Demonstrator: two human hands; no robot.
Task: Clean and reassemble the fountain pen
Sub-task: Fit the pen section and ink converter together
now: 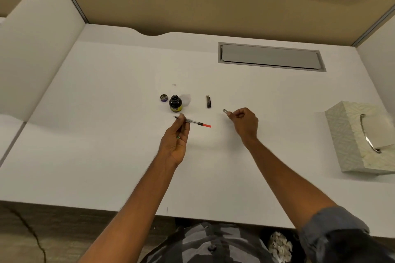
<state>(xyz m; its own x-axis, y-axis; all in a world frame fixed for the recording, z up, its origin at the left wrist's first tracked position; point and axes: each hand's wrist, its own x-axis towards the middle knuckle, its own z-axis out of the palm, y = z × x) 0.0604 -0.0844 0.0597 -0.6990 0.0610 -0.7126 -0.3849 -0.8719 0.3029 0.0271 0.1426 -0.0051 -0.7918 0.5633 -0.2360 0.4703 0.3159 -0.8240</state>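
Note:
My left hand (175, 141) pinches a thin pen section with a clear converter and a red end (197, 123), held level above the white desk (106, 156), nib pointing left. My right hand (243, 123) is closed around a small silvery pen barrel (225, 110), whose open end sticks out to the left. An open ink bottle (175, 103) stands just beyond my left hand, its cap (164, 98) lying to its left. A dark pen cap (208, 101) lies between the bottle and my right hand.
A patterned tissue box (361, 136) sits at the right edge of the desk. A grey cable hatch (270, 56) is set in the desk at the back right. Partition walls close the desk at the back and left.

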